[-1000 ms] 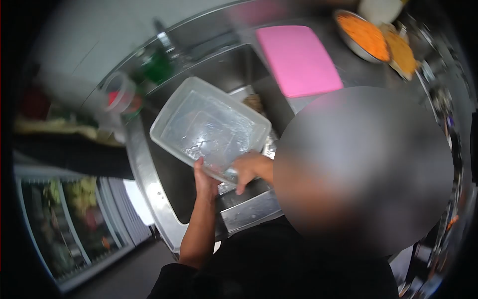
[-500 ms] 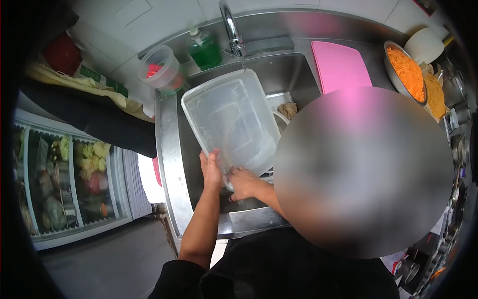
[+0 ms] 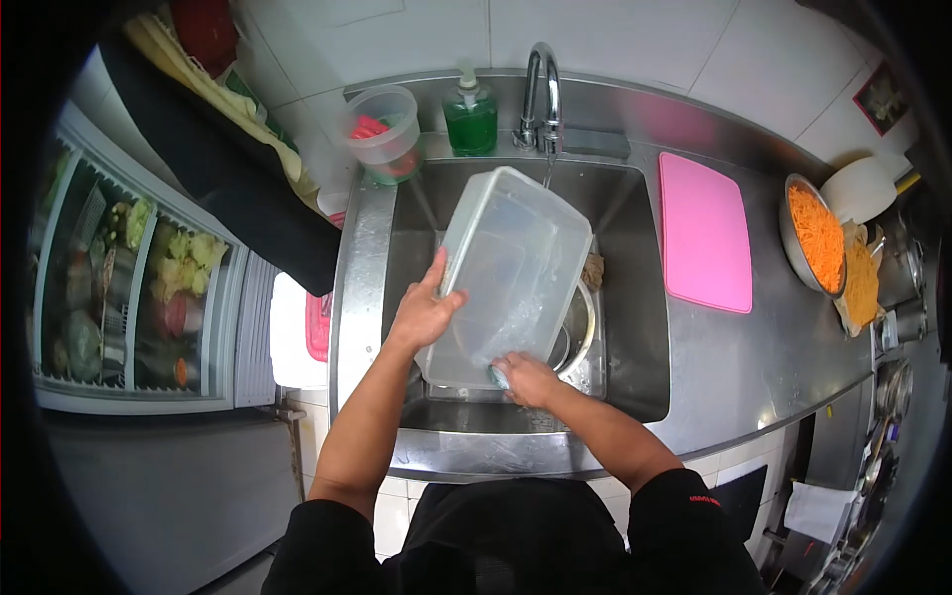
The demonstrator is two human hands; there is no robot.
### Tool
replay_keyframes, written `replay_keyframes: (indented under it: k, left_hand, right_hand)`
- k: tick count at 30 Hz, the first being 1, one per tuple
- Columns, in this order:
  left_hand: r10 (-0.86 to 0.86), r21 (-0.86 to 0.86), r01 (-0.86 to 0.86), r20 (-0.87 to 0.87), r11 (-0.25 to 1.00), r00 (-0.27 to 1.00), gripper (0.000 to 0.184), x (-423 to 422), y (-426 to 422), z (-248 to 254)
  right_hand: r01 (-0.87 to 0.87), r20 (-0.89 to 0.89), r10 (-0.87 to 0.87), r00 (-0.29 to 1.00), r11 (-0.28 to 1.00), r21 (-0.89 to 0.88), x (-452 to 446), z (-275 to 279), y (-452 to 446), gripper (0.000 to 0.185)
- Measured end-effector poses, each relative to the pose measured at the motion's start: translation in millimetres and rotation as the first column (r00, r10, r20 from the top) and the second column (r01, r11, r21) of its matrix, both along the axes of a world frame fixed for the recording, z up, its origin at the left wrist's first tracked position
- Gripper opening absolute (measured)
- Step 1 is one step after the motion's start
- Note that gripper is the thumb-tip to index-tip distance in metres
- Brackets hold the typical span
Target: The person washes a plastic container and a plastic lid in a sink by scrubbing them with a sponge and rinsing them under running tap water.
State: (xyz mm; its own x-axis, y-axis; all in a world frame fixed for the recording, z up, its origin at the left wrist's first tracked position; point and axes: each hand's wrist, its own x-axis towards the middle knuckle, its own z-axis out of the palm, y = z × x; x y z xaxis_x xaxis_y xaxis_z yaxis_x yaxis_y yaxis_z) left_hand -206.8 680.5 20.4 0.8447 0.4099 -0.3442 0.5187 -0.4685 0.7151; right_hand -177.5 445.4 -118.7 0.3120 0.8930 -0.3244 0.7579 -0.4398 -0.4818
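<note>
A clear rectangular plastic container point(image 3: 521, 253) is tilted over the steel sink point(image 3: 635, 367). My left hand point(image 3: 428, 309) grips its left wall, thumb on the rim side. Against the container's lower right part, my right hand point(image 3: 526, 379) is closed round a small pale-green scrubber point(image 3: 498, 376). A thin stream of water from the faucet point(image 3: 540, 99) falls behind the container's top edge. Partly hidden behind the container, a round pale-rimmed bowl point(image 3: 587, 332) lies in the sink, with a brown crumpled thing point(image 3: 593, 270) near it.
Green soap bottle point(image 3: 471, 119) and a clear tub point(image 3: 385, 134) with red items stand behind the sink's left side. On the right counter lie a pink board point(image 3: 706, 233), a bowl of shredded orange food point(image 3: 816, 238) and a white container point(image 3: 859, 190). A glass-fronted fridge point(image 3: 139, 288) is at left.
The view has swung level and to the right. The container is turned more upright, its left wall now showing. My left hand sits higher on that wall, and my right hand is along its lower right.
</note>
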Motion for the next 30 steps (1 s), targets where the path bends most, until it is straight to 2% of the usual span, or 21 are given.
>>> replay_keyframes:
  k: [1, 4, 7, 10, 12, 15, 18, 20, 22, 24, 26, 27, 29, 30]
  left_hand:
    - [-0.033, -0.033, 0.035, 0.044, 0.999, 0.998, 0.086, -1, 3, -2]
    - [-0.082, 0.004, 0.082, 0.004, 0.997, 0.997, 0.086, -4, 8, 0]
    - [-0.063, 0.064, 0.061, 0.03, 0.996, 0.998, 0.087, -11, 10, -2]
    - [-0.077, 0.114, 0.078, -0.011, 0.99, 0.997, 0.088, -18, 3, 9]
    - [-0.09, 0.151, 0.088, 0.006, 0.985, 0.996, 0.087, -21, -7, 10]
    - [-0.077, 0.193, 0.062, 0.07, 0.979, 0.995, 0.085, -24, -11, 10]
    - [-0.032, 0.198, 0.014, 0.084, 0.98, 0.996, 0.082, -27, -14, 9]
    - [-0.03, 0.231, 0.006, 0.098, 0.973, 0.995, 0.081, -25, -16, 7]
    - [-0.054, 0.303, 0.013, 0.125, 0.953, 0.991, 0.081, -27, -18, -4]
    - [-0.054, 0.32, -0.002, 0.167, 0.947, 0.985, 0.081, -26, -19, -11]
    - [-0.064, 0.352, -0.013, 0.207, 0.936, 0.976, 0.081, -26, -21, -15]
    - [-0.08, 0.353, -0.028, 0.286, 0.935, 0.955, 0.083, -25, -22, -21]
    - [-0.215, 0.443, 0.046, 0.34, 0.895, 0.916, 0.082, -26, -25, -5]
    - [-0.281, 0.49, 0.075, 0.363, 0.868, 0.888, 0.082, -25, -26, 2]
  right_hand:
    - [-0.092, 0.029, 0.092, 0.995, 0.996, -0.014, 4, -5, -3, 0.062]
    - [-0.322, 0.153, 0.326, 0.933, 0.945, -0.048, 24, 31, -14, 0.062]
    - [-0.321, 0.283, 0.313, 0.907, 0.947, -0.02, 44, 34, -19, 0.059]
    - [-0.208, 0.498, 0.227, 0.837, 0.974, -0.095, 76, 36, -13, 0.054]
    - [-0.075, 0.615, 0.122, 0.779, 0.992, -0.101, 101, 39, -1, 0.043]
    - [0.168, 0.611, -0.113, 0.783, 0.985, -0.032, 136, 34, 14, 0.036]
    - [0.194, 0.685, -0.125, 0.718, 0.981, -0.025, 125, 18, 23, 0.036]
    - [0.154, 0.581, -0.076, 0.811, 0.984, -0.086, 104, -3, 31, 0.033]
    - [0.03, 0.536, 0.019, 0.844, 0.996, -0.083, 69, -14, 35, 0.031]
    - [-0.072, 0.463, 0.061, 0.884, 0.997, 0.007, 40, -39, 41, 0.028]
    - [-0.071, 0.307, 0.055, 0.95, 0.997, 0.039, 20, -53, 47, 0.023]
    - [0.056, 0.173, -0.075, 0.982, 0.992, 0.115, 17, -57, 51, 0.024]
    - [0.329, -0.123, -0.309, 0.943, 0.922, 0.203, 15, -60, 55, 0.028]
    - [0.38, -0.214, -0.342, 0.915, 0.909, 0.172, 19, -58, 52, 0.029]
